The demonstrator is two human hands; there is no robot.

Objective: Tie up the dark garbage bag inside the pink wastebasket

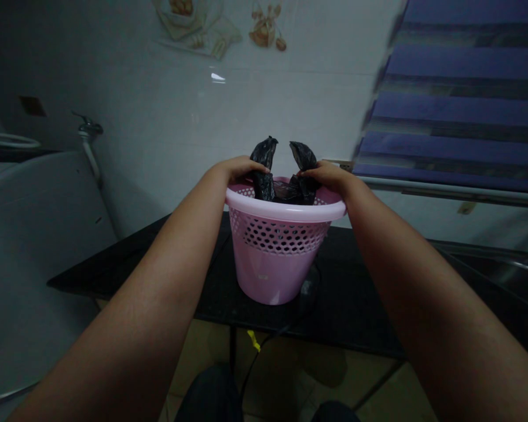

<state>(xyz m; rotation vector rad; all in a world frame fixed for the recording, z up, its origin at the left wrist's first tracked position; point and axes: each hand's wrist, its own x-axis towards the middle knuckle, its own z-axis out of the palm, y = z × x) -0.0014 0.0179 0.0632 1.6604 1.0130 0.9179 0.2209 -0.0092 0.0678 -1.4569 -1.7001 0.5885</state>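
Note:
A pink plastic basket (278,258) with a perforated upper wall stands on a dark table (361,305). A black plastic bag (286,190) sits inside it, with two ends sticking up above the rim. My left hand (237,169) is closed around the left end of the bag at the far rim. My right hand (328,174) is closed around the right end. Both forearms reach forward on either side of the basket.
A white tiled wall stands behind the table. A tap (88,130) and a white appliance (30,234) are at the left. A blue striped blind (457,99) hangs at the right. A dark cable with a yellow tie (253,340) hangs off the table's front edge.

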